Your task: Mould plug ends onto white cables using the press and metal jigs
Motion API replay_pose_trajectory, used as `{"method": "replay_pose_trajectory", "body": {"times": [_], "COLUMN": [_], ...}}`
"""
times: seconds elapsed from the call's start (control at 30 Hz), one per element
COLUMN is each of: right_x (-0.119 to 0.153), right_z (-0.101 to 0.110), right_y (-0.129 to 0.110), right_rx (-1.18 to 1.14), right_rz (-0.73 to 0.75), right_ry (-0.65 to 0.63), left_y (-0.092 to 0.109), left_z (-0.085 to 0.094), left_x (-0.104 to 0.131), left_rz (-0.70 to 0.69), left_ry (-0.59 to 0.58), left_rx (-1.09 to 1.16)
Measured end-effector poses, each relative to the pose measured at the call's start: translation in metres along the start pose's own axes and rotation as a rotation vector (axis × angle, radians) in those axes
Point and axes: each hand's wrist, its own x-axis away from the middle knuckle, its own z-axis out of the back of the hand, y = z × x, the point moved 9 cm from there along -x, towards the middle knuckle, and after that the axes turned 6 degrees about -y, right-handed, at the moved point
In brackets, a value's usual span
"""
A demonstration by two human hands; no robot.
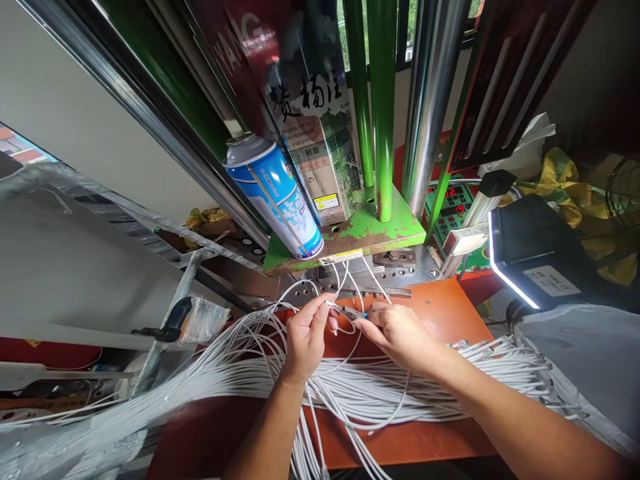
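Note:
My left hand (309, 335) pinches the end of a white cable between thumb and fingers, at the middle of the view. My right hand (406, 335) is closed around small pliers (351, 311) with a bit of blue handle showing. Their metal jaws point left and meet the cable end at my left fingertips; whether they touch it I cannot tell. A thick bundle of white cables (365, 387) lies under both hands across the orange table (430, 440). Beyond my hands, several white cables (369, 267) run up to the machine's metal bed.
A green press plate (385, 230) with green rods stands ahead, bearing a blue spray can (280, 200). To the right are a lit lamp (537, 260) and a control panel (453, 207) with red digits. At left, a plastic-wrapped metal frame (175, 307) supports the cables.

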Motion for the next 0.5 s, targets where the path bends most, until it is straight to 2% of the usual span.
{"method": "replay_pose_trajectory", "body": {"times": [0.1, 0.2, 0.27, 0.33, 0.43, 0.5], "right_x": [0.0, 0.002, 0.002, 0.001, 0.001, 0.002], "right_z": [-0.006, -0.003, 0.0, -0.002, -0.016, -0.024], "right_y": [0.0, -0.004, -0.003, 0.002, 0.004, 0.001], "right_rx": [-0.009, 0.052, -0.03, -0.262, -0.716, -0.902], "right_rz": [-0.018, -0.012, -0.029, -0.075, -0.135, -0.146], "right_ry": [-0.041, -0.008, 0.002, -0.051, -0.241, -0.352], "left_y": [-0.002, -0.002, -0.002, -0.003, -0.009, -0.014], "left_z": [-0.001, -0.001, 0.0, -0.002, -0.003, -0.002], "left_x": [0.0, 0.0, 0.0, -0.002, -0.005, -0.006], "left_rz": [0.03, 0.062, 0.074, 0.081, 0.105, 0.137], "left_ry": [-0.001, 0.041, 0.065, 0.04, -0.025, -0.058], "left_rx": [0.045, 0.049, 0.035, 0.051, 0.129, 0.194]}}
